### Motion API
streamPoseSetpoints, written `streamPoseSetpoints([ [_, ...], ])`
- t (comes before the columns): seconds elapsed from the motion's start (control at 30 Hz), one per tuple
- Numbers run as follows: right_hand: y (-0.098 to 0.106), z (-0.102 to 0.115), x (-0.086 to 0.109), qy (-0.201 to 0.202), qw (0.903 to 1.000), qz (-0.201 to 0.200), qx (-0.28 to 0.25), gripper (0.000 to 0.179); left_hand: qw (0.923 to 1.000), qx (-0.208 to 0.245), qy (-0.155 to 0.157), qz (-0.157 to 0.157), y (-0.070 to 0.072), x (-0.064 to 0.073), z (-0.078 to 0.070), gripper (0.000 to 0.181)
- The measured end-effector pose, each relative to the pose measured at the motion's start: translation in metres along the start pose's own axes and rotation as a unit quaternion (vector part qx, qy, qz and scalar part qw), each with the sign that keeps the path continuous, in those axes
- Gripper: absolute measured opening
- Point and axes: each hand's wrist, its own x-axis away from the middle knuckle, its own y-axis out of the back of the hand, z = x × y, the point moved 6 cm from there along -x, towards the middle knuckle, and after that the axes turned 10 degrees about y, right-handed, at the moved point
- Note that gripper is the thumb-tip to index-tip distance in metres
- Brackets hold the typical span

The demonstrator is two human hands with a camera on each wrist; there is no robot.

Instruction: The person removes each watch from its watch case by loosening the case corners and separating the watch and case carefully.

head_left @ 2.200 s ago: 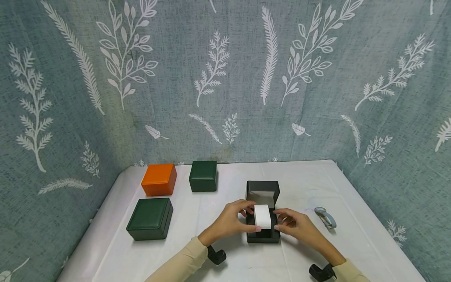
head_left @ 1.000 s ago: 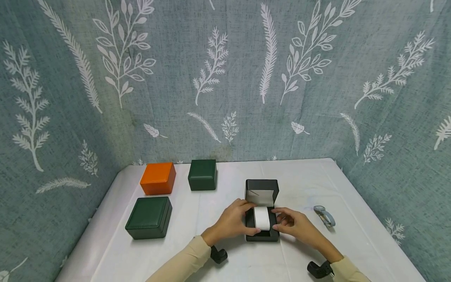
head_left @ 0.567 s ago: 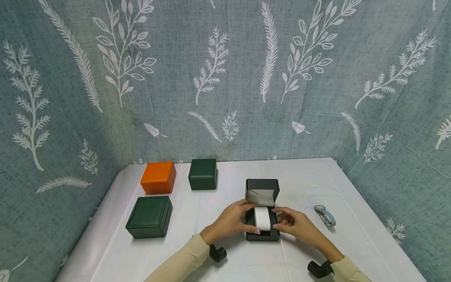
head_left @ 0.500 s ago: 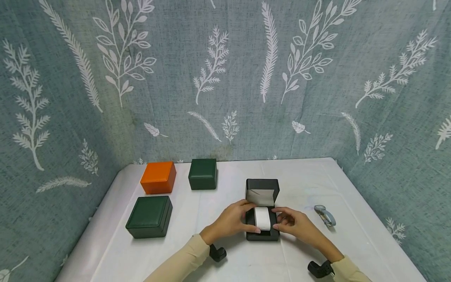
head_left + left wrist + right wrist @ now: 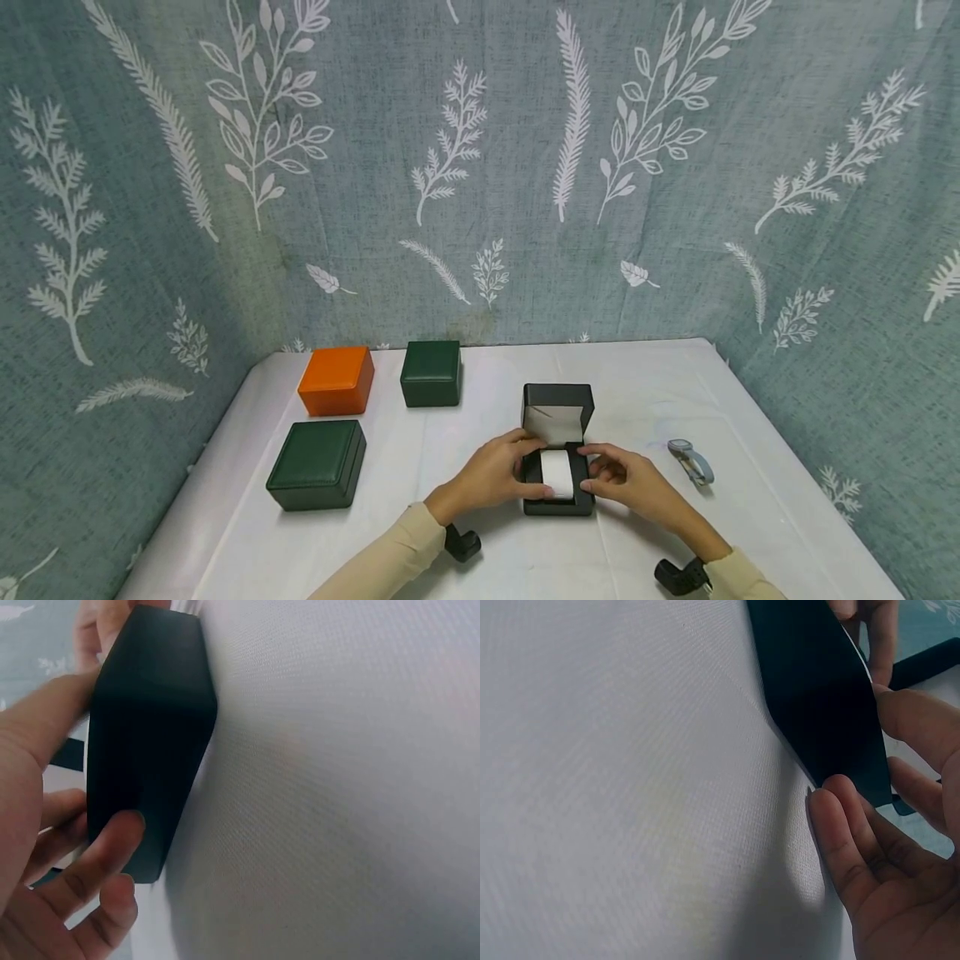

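Note:
A black watch box [image 5: 558, 396] stands with its lid up on the white table. The white watch cushion [image 5: 557, 473] sits in its base, between dark inner walls. My left hand [image 5: 491, 471] grips the box's left side, thumb and forefinger reaching over the rim to the cushion; in the left wrist view other fingertips [image 5: 124, 829] touch the outer wall. My right hand [image 5: 637, 483] holds the right side, with thumb and forefinger at the rim; in the right wrist view fingertips [image 5: 834, 801] brace the outer wall. A wristwatch [image 5: 691, 462] with a light blue strap lies to the right.
An orange box [image 5: 336, 381] and a small green box [image 5: 431, 373] stand at the back left, lids down. Closer in is a larger green box [image 5: 315, 465]. Patterned cloth [image 5: 517, 167] hangs behind the white tabletop [image 5: 420, 433].
The white cushion has sunk lower into the black box and shifted slightly toward the near side. Both hands have kept nearly the same place on the box.

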Motion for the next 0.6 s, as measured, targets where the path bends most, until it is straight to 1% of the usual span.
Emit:
streamPoseSetpoints([
  [0.1,-0.001,0.001,0.0,-0.001,1.0,-0.001,-0.002,0.054,0.9999,0.011,-0.006,0.004,-0.001,0.0,0.002,0.068],
  [0.17,0.0,0.001,0.001,-0.002,1.0,-0.004,-0.005,0.054,0.9995,0.03,-0.011,0.006,0.0,0.0,0.003,0.068],
  [0.3,0.001,0.001,0.002,-0.002,0.9999,-0.012,-0.003,0.056,0.9975,0.066,-0.025,-0.003,0.003,0.004,0.007,0.065],
  [0.43,0.001,0.001,0.005,0.001,1.0,-0.005,0.006,0.063,0.9946,0.093,-0.026,-0.039,0.01,0.01,0.014,0.057],
  [0.53,0.0,0.002,0.006,-0.001,0.9999,0.01,0.003,0.073,0.9914,0.108,-0.022,-0.07,0.014,0.014,0.022,0.051],
  [0.6,0.0,0.002,0.007,-0.005,0.9998,0.018,-0.007,0.082,0.9898,0.117,-0.016,-0.08,0.016,0.016,0.028,0.052],
])
